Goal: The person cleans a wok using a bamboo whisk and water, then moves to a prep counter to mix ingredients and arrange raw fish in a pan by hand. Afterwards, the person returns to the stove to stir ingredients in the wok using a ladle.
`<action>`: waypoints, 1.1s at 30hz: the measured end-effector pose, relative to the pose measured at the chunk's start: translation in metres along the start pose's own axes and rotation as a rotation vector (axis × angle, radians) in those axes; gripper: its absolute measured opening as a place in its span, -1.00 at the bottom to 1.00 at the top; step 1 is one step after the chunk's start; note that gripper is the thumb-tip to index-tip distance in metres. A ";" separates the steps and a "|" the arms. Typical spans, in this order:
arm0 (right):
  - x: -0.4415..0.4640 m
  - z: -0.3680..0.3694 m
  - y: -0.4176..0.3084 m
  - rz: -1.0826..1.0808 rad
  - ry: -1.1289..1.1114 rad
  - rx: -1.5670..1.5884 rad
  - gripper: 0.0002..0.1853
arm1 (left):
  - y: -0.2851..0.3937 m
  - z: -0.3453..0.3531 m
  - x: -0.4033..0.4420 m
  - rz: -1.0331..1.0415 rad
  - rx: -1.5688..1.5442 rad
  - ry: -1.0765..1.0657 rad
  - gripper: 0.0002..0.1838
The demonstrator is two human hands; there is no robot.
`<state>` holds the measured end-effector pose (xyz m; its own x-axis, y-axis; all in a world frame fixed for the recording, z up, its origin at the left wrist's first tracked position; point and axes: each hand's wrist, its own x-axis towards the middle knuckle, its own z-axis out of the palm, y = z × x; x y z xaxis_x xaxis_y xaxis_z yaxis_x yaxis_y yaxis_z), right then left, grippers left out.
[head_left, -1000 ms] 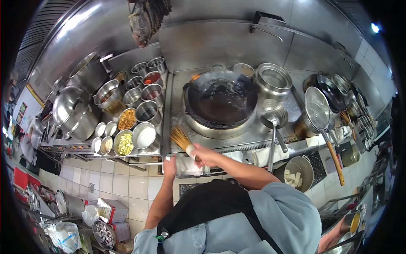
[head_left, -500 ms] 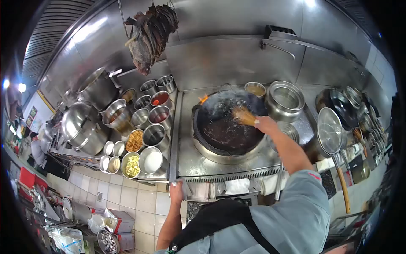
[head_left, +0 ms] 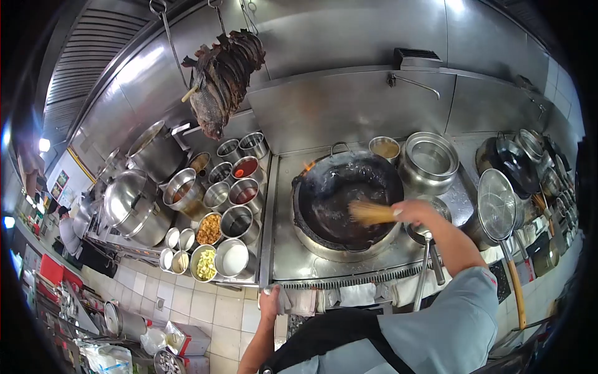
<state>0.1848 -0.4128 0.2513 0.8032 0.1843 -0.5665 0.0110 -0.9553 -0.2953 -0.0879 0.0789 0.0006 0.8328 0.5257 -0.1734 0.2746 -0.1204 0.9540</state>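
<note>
In the head view my right hand point(head_left: 416, 212) is closed around the handle end of a bamboo wok brush point(head_left: 372, 213). Its bristles reach into the large dark wok point(head_left: 319, 181), over dark liquid with light foam. A small flame point(head_left: 309, 166) shows at the wok's far left rim. My left hand point(head_left: 269, 303) grips a folded cloth point(head_left: 284, 300) at the stove's front edge, left of the wok. Beneath my right forearm are a strainer point(head_left: 438, 207) and a ladle whose handle point(head_left: 422, 280) points toward me.
Metal pots of sauces and ingredients, including a white-filled pot point(head_left: 235, 258), stand left. A large pot point(head_left: 430, 163) sits behind the wok's right side. A wire skimmer point(head_left: 496, 196) lies right. Dried fish point(head_left: 215, 100) hang overhead. Another person point(head_left: 68, 230) stands far left.
My right hand has brought the brush from the wok's far side to its nearer right side. Splashing and the flame look smaller. The camera view has shifted; my left hand still grips the cloth.
</note>
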 end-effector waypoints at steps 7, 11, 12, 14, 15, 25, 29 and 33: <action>0.173 0.091 -0.099 -0.175 0.222 0.834 -0.49 | 0.006 0.007 -0.002 -0.056 -0.018 0.001 -0.54; 0.093 0.116 -0.146 -0.239 -0.065 0.922 -0.26 | 0.051 0.046 -0.009 -0.446 -0.593 -0.167 -0.58; 0.082 0.115 -0.125 -0.303 -0.177 0.828 -0.22 | 0.064 0.063 -0.008 -0.596 -0.761 -0.248 -0.60; 0.029 0.099 -0.077 -0.422 -0.214 0.553 -0.23 | 0.087 0.109 -0.005 -0.594 -0.842 -0.607 -0.61; 0.018 0.087 -0.046 -0.407 -0.183 0.371 -0.26 | 0.118 0.135 -0.009 -0.629 -0.807 -0.694 -0.58; 0.097 -0.012 0.001 -0.117 0.656 -0.060 -0.39 | 0.136 0.306 -0.006 -0.823 -0.871 -0.427 -0.51; 0.172 0.073 -0.116 -0.222 0.272 0.817 -0.34 | 0.124 0.308 -0.002 -0.561 -0.530 -0.186 -0.45; 0.134 0.066 -0.115 -0.324 -0.059 0.935 -0.28 | 0.122 0.259 -0.003 -0.300 -0.457 -0.226 -0.43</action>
<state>0.2515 -0.2633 0.1583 0.8130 0.4400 -0.3813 -0.2703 -0.2947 -0.9166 0.0676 -0.1557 0.0543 0.8463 0.2826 -0.4516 0.3204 0.4073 0.8552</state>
